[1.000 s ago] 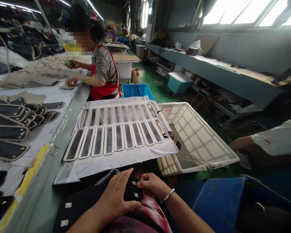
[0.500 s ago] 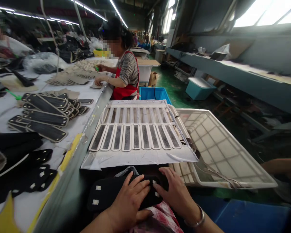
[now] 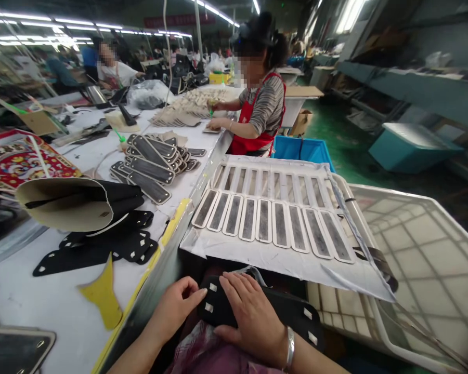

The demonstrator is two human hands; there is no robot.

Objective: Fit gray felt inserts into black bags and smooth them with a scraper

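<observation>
A long black padded panel (image 3: 284, 306) with rounded ends lies across my lap, with small white square patches near both ends. My right hand (image 3: 253, 317) rests flat over its left-middle part, fingers stretched out, a silver bangle at the wrist. At the panel's left end my left hand (image 3: 179, 304) has thumb and forefinger pinched together on the edge, beside two white patches; the other fingers are curled. Just beyond, a white cloth-covered board (image 3: 218, 246) carries a row of dark strips with pale borders (image 3: 264, 221).
White crates (image 3: 425, 249) stand to the right. On the left table are stacked grey strips with rivets (image 3: 152, 169), black pieces (image 3: 97, 249), an open black pouch (image 3: 81, 205) and a yellow scrap (image 3: 103, 296). A co-worker in a red apron (image 3: 253, 132) handles pieces farther along.
The view has turned left. My left hand has gone from lying on the panel to pinching its left end. My right hand has moved from the right end to lie flat nearer the left.
</observation>
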